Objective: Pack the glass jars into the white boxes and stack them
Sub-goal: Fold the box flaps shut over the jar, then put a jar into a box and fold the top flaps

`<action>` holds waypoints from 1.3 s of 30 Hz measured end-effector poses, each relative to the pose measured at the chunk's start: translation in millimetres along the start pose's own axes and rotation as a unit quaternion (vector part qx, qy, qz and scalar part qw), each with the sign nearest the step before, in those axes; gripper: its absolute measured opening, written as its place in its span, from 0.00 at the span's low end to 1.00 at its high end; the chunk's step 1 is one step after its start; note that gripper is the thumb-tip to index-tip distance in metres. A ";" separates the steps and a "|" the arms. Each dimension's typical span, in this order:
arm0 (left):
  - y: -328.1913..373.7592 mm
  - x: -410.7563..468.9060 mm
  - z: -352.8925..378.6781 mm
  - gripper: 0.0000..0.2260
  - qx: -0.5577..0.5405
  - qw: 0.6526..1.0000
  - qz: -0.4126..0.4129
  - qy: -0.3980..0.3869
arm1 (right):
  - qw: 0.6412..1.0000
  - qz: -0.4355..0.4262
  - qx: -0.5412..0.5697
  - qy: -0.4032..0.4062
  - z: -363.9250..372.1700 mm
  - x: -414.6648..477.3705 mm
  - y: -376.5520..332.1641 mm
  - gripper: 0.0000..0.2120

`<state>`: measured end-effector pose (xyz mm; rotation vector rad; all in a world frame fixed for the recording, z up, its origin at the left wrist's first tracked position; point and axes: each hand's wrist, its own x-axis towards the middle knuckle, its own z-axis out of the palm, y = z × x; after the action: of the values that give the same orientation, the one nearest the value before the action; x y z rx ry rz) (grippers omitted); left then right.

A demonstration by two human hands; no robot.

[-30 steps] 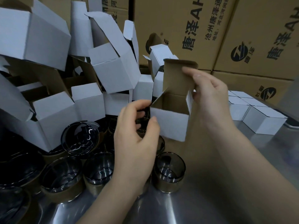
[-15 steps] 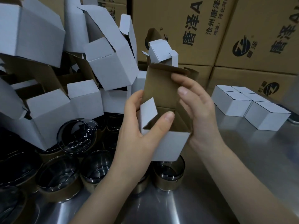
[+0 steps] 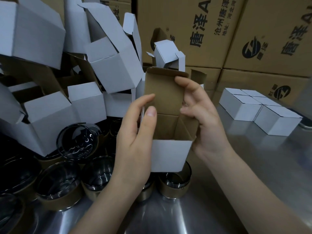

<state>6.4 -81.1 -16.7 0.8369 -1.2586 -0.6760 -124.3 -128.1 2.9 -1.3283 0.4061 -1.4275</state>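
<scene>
White cardboard box [image 3: 170,155] (lid flap up, brown interior empty) gripped by left hand [image 3: 136,139] and right hand [image 3: 205,122], above round glass jars [image 3: 175,184] on steel surface [image 3: 253,166].

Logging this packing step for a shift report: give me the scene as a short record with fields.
held item: open white box, lid flap up, nothing seen inside
left hand: grips box's left side
right hand: grips right side, fingers on flap
glass jars: unpacked, lower left
packed boxes: closed, grouped far right
surface: metal table
</scene>
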 end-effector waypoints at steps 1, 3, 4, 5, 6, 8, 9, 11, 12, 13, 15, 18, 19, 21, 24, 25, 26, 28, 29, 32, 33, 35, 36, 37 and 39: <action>-0.1 0.0 -0.1 0.15 -0.007 1.000 0.002 0.004 | 1.000 0.001 0.015 -0.003 0.1 0.2 -0.1 0.23; 0.1 -0.3 -0.1 0.14 -0.011 1.000 0.010 0.011 | 0.999 0.006 0.041 -0.007 0.0 0.5 -0.7 0.24; 0.1 -0.5 -0.5 0.13 -0.012 1.000 0.013 0.017 | 0.999 0.011 0.052 -0.006 -0.2 0.8 -1.0 0.24; -0.6 -0.4 -1.0 0.13 -0.012 1.000 0.012 0.025 | 0.998 0.018 0.063 -0.005 -0.4 1.0 -1.0 0.24; -1.3 -0.4 -1.6 0.12 -0.012 0.999 0.011 0.033 | 0.997 0.026 0.074 -0.006 -0.5 1.0 -0.7 0.24; -2.8 0.2 -2.5 0.13 -0.014 0.999 0.009 0.051 | 0.995 0.037 0.097 -0.009 -0.5 1.0 0.9 0.24; -3.7 0.4 -2.9 0.13 -0.016 0.998 0.011 0.060 | 0.993 0.040 0.108 -0.011 -0.5 0.7 1.7 0.24; -5.0 1.0 -3.1 0.13 -0.010 0.997 0.022 0.077 | 0.991 0.046 0.127 -0.017 -0.6 0.8 3.1 0.25; -5.8 1.0 -2.9 0.13 -0.006 0.996 0.027 0.083 | 0.989 0.050 0.136 -0.019 -0.9 1.1 3.7 0.25; -6.5 1.2 -2.5 0.13 -0.007 0.996 0.029 0.090 | 0.988 0.055 0.143 -0.022 -1.4 1.3 4.2 0.25; -7.4 1.4 -2.0 0.13 -0.017 0.994 0.028 0.104 | 0.987 0.059 0.148 -0.027 -2.3 1.9 5.8 0.25; -7.5 2.9 -2.6 0.13 -0.020 0.992 0.021 0.119 | 0.989 0.061 0.131 -0.033 -3.6 2.7 7.5 0.24; -6.8 3.6 -3.5 0.13 -0.016 0.992 0.022 0.122 | 0.991 0.062 0.115 -0.035 -4.2 2.9 7.7 0.22; -4.1 4.9 -5.0 0.12 -0.005 0.992 0.038 0.122 | 0.994 0.066 0.074 -0.035 -4.7 2.5 7.4 0.19; -1.0 6.2 -5.6 0.11 0.001 0.990 0.064 0.125 | 0.997 0.063 0.028 -0.037 -5.2 2.5 5.8 0.18; -0.6 6.7 -5.9 0.11 -0.001 0.989 0.070 0.128 | 0.997 0.064 0.011 -0.036 -5.8 3.4 5.4 0.18; -0.3 7.4 -6.5 0.10 -0.001 0.988 0.074 0.135 | 0.997 0.067 -0.018 -0.034 -7.4 4.2 4.4 0.17; 0.0 9.2 -8.4 0.10 0.004 0.985 0.077 0.153 | 0.989 0.075 -0.127 -0.031 -13.7 6.0 -1.2 0.13; 0.2 9.9 -9.5 0.10 0.004 0.984 0.078 0.162 | 0.976 0.081 -0.200 -0.044 -18.7 6.5 -6.2 0.11; 1.2 11.5 -11.9 0.09 0.000 0.981 0.071 0.180 | 0.910 0.154 -0.338 -0.182 -33.7 4.1 -23.0 0.19; 1.6 11.8 -12.4 0.09 -0.001 0.981 0.067 0.183 | 0.885 0.198 -0.357 -0.225 -36.8 2.4 -27.0 0.23; 1.9 12.2 -12.3 0.09 -0.003 0.981 0.060 0.186 | 0.825 0.274 -0.402 -0.287 -39.5 -0.9 -29.7 0.29; 2.0 12.4 -12.3 0.09 0.000 0.981 0.059 0.188 | 0.796 0.301 -0.426 -0.306 -38.8 -2.6 -29.2 0.31; 1.8 12.8 -12.4 0.09 0.006 0.980 0.058 0.188 | 0.773 0.319 -0.447 -0.318 -37.3 -4.2 -28.1 0.32; 0.9 13.5 -12.7 0.10 0.022 0.980 0.054 0.188 | 0.745 0.332 -0.473 -0.333 -34.0 -6.1 -25.6 0.35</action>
<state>21.4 -89.6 -9.9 0.8795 -0.9701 -0.3813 -166.7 -127.7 10.1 -2.0712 1.0564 -0.0010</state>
